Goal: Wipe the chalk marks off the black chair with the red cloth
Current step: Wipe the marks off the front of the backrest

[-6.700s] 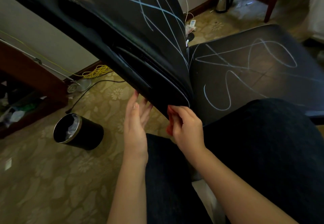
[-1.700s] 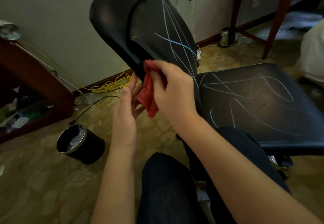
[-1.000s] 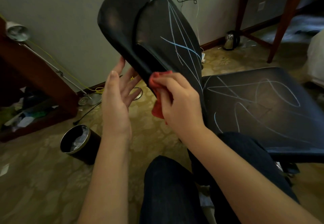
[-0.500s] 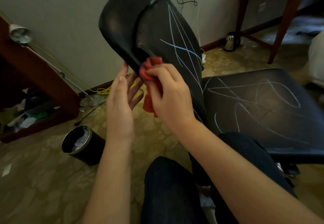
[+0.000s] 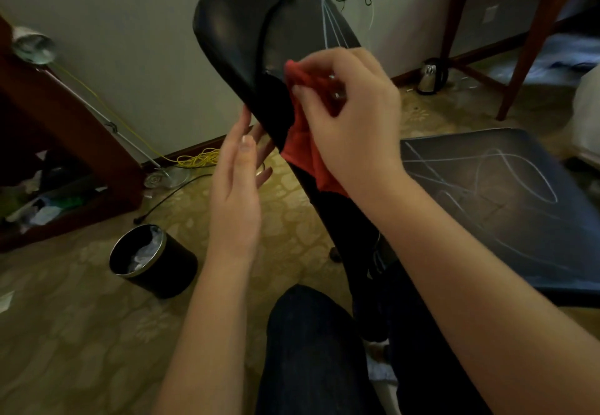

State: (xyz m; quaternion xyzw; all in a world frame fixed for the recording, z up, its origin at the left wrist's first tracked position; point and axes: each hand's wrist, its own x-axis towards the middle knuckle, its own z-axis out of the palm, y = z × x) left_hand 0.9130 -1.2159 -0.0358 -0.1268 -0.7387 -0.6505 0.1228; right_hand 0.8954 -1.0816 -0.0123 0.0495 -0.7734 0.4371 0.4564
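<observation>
The right hand (image 5: 350, 116) pinches the bunched red cloth (image 5: 305, 155) against the black chair (image 5: 240, 25), partway up its tilted backrest. The left hand (image 5: 237, 194) is open, fingers straight, just beside the backrest's rear edge. Wiping looks barely begun: chalk marks (image 5: 331, 22) show above the cloth and across the seat (image 5: 506, 207). Next, I'd judge, come firm strokes upward with the backrest braced.

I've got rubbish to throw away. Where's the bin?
The black bin stands on the floor, lower left in the head view, left of the left hand.
</observation>
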